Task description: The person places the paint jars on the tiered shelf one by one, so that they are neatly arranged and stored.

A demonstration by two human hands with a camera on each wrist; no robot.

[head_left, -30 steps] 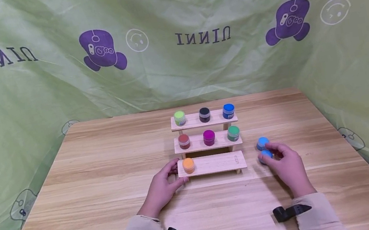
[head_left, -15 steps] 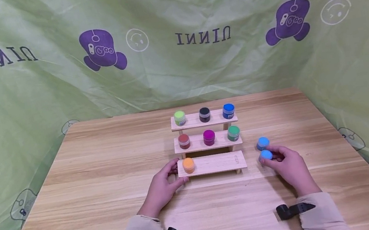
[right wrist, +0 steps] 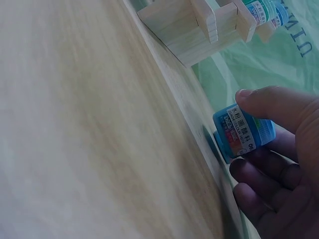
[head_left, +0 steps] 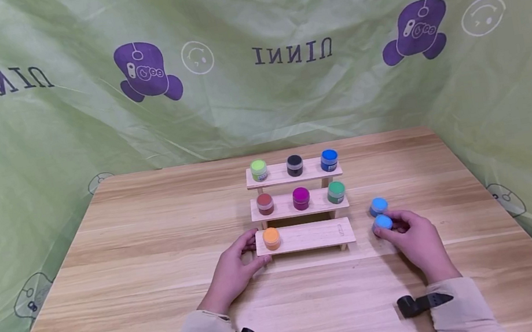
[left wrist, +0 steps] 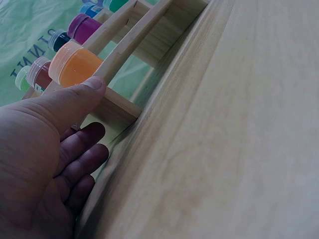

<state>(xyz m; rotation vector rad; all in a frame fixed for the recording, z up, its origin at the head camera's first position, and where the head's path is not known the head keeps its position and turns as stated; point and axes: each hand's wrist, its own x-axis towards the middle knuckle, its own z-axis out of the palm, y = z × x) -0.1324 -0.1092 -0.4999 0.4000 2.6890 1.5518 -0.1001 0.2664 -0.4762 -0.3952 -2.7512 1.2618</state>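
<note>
My right hand pinches a light blue paint jar between thumb and fingers, to the right of a wooden tiered stand. In the right wrist view the jar is tilted, its label showing, close over the table. Another light blue jar sits right behind it in the head view. My left hand grips the left end of the stand's lowest tier, thumb at the front corner and fingers at the back. Close to that thumb, an orange paint jar stands on the lowest tier.
On the middle tier stand brown, magenta and green jars. The top tier carries lime, black and dark blue ones. A green printed cloth surrounds the wooden table.
My right hand has shifted slightly to the right, and more of the held jar's blue lid shows. My left hand and the stand stay as they were.
</note>
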